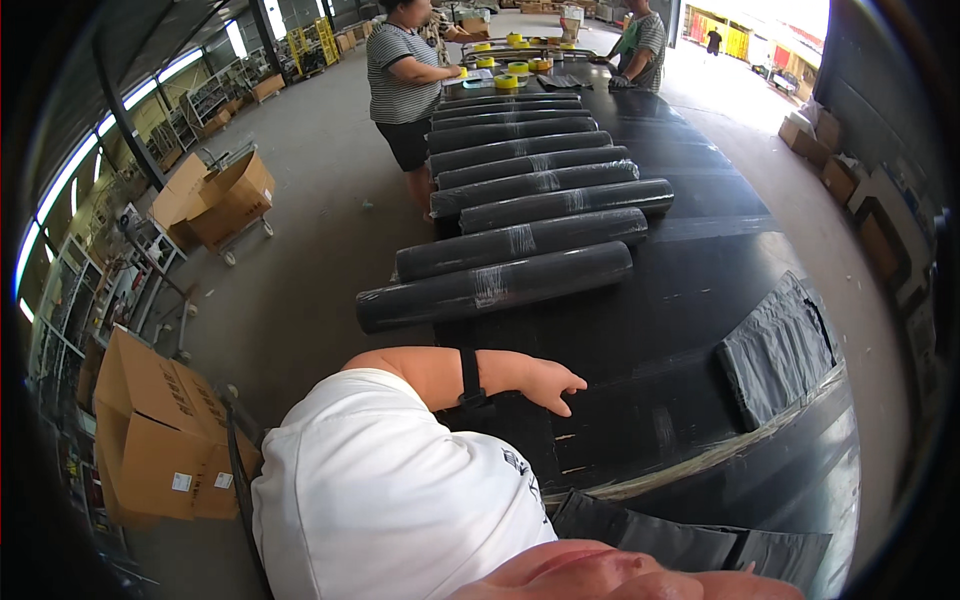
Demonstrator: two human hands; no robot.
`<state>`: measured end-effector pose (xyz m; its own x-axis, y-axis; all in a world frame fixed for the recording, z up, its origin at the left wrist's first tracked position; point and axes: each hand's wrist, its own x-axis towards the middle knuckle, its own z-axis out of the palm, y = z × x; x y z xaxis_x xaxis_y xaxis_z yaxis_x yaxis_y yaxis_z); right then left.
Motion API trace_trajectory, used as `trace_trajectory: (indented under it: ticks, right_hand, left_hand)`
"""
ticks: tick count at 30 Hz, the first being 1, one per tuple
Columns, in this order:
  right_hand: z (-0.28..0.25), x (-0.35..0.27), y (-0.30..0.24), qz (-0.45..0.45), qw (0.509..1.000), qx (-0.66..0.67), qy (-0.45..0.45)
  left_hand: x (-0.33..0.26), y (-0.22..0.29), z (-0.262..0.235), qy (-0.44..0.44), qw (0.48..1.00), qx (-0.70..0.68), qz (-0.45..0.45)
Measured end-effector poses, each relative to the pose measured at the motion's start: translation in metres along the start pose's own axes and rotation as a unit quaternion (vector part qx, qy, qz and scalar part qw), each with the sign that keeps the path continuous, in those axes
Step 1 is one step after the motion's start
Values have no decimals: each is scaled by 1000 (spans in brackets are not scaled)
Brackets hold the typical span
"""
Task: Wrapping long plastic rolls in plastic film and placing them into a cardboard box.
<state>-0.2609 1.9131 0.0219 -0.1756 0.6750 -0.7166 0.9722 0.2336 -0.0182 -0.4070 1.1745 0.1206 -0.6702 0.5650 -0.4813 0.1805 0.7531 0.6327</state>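
Observation:
My left arm reaches over the dark table point(680, 300), a black band around it. My left hand point(555, 387) is open, with some fingers out and nothing visible in it. It sits just above the tabletop, near the closest black roll point(420, 303). Behind that roll, several more black-wrapped rolls lie side by side, with clear wrap around their middles. To the hand's right is a folded sheet of black plastic point(775, 350). More black plastic sheets point(690, 540) lie at the near edge. My right hand does not show.
Yellow tape rolls point(507, 81) stand at the table's far end. One person in a striped shirt point(405, 60) stands at its far left, another person point(645, 45) at its far right. Open cardboard boxes point(165, 430) and a carton on a wheeled cart point(230, 195) are on the left.

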Motion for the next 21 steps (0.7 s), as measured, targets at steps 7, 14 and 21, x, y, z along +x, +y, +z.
trace_trajectory:
  ticks: [7,14,21]
  right_hand:
    - [12,92,73,-5,993,-27,111]
    - [58,55,35,-24,928,-77,363]
    - [40,-93,-9,-104,944,-116,292]
  left_hand:
    - [19,1,30,-41,980,194,16]
    - [5,35,50,-25,969,239,-53]
    - [17,34,41,-17,967,254,-10]
